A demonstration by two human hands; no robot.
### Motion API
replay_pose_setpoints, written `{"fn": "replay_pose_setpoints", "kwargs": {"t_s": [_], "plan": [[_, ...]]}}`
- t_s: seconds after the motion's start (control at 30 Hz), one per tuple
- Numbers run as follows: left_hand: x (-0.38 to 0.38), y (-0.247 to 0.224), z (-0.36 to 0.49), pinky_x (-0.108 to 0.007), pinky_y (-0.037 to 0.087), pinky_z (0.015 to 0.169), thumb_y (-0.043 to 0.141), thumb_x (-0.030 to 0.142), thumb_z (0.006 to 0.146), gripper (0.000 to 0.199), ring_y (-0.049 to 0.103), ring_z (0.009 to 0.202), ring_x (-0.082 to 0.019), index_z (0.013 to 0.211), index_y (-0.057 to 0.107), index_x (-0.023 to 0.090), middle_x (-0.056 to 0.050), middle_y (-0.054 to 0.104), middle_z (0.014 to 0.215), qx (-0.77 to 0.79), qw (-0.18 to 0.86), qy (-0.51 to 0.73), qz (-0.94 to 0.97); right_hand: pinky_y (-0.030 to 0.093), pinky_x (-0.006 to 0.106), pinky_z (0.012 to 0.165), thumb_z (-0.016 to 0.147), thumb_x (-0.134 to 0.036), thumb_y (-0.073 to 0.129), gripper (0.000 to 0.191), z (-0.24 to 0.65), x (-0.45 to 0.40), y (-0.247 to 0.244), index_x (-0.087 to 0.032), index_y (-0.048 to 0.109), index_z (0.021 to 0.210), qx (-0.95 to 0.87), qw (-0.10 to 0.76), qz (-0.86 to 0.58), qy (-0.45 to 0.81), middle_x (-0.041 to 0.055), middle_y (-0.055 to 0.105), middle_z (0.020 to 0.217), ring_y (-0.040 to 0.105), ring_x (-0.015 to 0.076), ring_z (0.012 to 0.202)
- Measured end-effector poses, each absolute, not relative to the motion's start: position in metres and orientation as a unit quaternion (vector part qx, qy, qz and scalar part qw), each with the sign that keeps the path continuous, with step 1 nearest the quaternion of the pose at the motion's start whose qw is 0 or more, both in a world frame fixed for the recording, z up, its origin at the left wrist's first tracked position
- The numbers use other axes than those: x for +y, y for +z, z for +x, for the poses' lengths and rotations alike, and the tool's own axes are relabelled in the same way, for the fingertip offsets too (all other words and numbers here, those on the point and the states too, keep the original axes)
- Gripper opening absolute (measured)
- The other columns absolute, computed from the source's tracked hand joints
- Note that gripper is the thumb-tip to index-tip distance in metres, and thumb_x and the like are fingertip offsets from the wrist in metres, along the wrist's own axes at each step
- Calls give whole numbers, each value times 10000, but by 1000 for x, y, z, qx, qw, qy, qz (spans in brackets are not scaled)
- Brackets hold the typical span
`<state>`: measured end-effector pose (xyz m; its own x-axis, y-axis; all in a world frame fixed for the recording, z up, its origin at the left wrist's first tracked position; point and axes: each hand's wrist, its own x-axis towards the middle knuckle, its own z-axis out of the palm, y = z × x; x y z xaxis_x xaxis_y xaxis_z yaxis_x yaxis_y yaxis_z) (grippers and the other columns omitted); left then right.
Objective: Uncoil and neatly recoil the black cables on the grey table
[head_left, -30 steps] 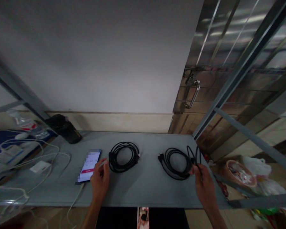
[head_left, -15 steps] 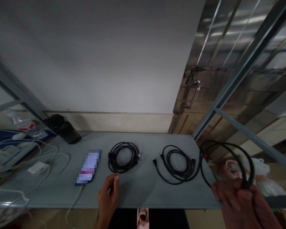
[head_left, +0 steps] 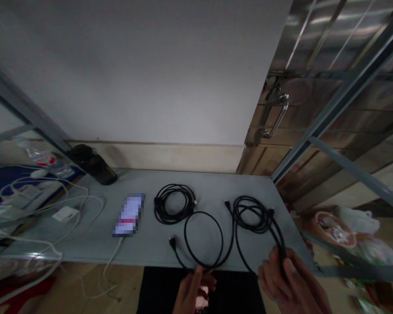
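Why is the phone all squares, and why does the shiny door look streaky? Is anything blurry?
In the head view, the phone screen is covered in blocky squares, the metal door shows bright streaks of glare, and the right hand on the black cable looks a bit soft.

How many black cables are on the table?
3, it seems: a tight coil left of center, a loose loop in front of it, and a coil at right, reaching the right hand. Tangling could hide another.
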<state>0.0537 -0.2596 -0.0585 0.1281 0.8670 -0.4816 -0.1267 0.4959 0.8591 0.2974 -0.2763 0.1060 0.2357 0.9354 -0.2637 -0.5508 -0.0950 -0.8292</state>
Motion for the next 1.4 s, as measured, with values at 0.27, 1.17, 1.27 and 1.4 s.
{"fn": "replay_pose_setpoints", "kwargs": {"t_s": [0.27,1.17,1.27,1.4], "plan": [[-253,-15,-31,-443,617,1153,678,814,955,626,817,1155,-329,1168,912,274,-115,875,1231,621,521,323,488,351,257,510,1056,-674,716,476,294,-259,61,-208,728,1149,-331,568,-585,475,-87,382,654,385,115,544],[-216,57,-112,-474,716,984,453,824,985,678,865,994,-360,997,907,320,-66,897,981,699,301,375,530,644,472,832,922,-731,809,570,437,-281,6,-202,819,1135,-249,649,-681,229,144,818,1178,754,313,931],[-217,62,-106,-459,694,1034,475,841,987,693,864,1023,-351,1033,911,305,-62,900,1018,686,324,375,532,657,454,828,918,-691,839,512,429,-277,9,-211,827,1099,-258,658,-667,236,133,819,1183,762,305,944],[-215,65,-96,-478,672,1073,502,886,966,721,858,1002,-346,1035,909,295,-67,880,932,664,362,369,541,666,405,824,961,-707,789,545,403,-271,14,-208,845,1174,-274,628,-677,268,122,836,1168,786,291,966]]}}
